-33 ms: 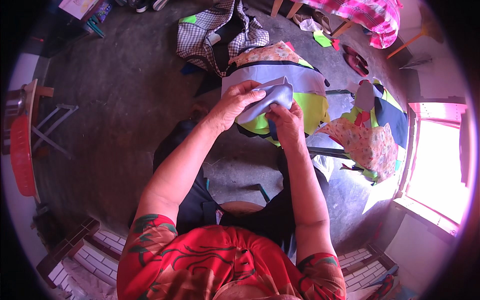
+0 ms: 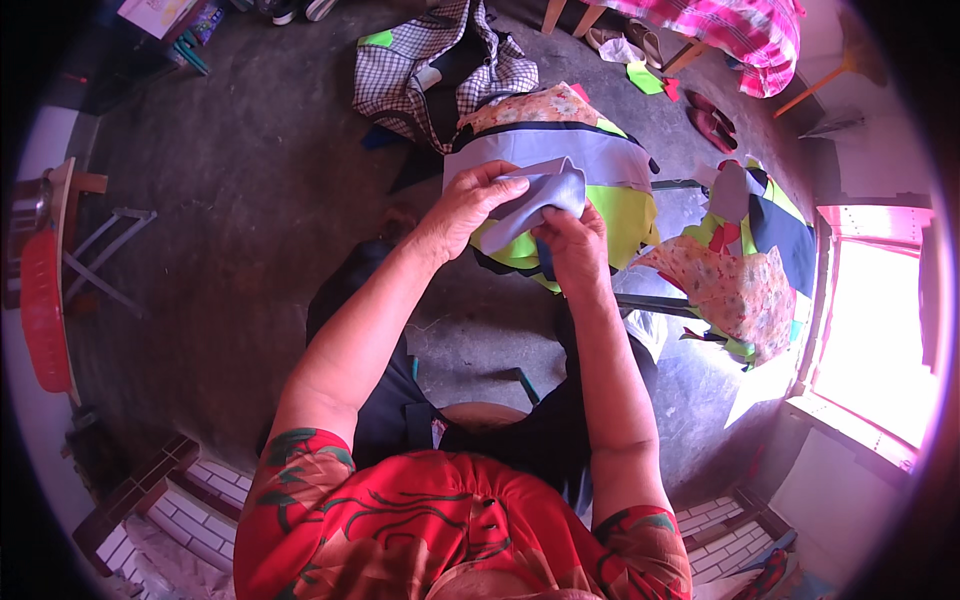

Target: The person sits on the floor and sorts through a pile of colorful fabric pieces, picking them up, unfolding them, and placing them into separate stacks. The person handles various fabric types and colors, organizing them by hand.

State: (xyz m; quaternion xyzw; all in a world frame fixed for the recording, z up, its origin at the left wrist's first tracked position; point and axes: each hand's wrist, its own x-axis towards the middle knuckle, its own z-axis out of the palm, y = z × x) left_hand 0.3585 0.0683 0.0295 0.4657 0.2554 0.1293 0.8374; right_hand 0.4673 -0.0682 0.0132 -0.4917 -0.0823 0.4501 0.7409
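A small piece of light grey cloth [image 2: 550, 188] is stretched, partly folded, between my two hands. My left hand [image 2: 472, 208] pinches its left side between thumb and fingers. At its lower right edge, my right hand [image 2: 578, 238] grips it, the fingers partly hidden behind the cloth. Beneath and beyond both hands lies a heap of fabric pieces: a wide light grey panel [image 2: 610, 150] with dark edging, a yellow-green piece [image 2: 632, 218] and a floral piece [image 2: 530, 106].
Checked cloth [image 2: 395, 90] lies beyond the heap. To the right are floral scraps [image 2: 745, 290] and a bright window [image 2: 875, 320]. Dark red shoes [image 2: 710, 125] rest on the floor near a pink plaid-covered piece of furniture [image 2: 735, 35]. A red basin [image 2: 43, 310] is far left.
The hanging lower left end of the small grey cloth has shifted slightly and its folds differ a little. Both hands stay in nearly the same place, gripping it.
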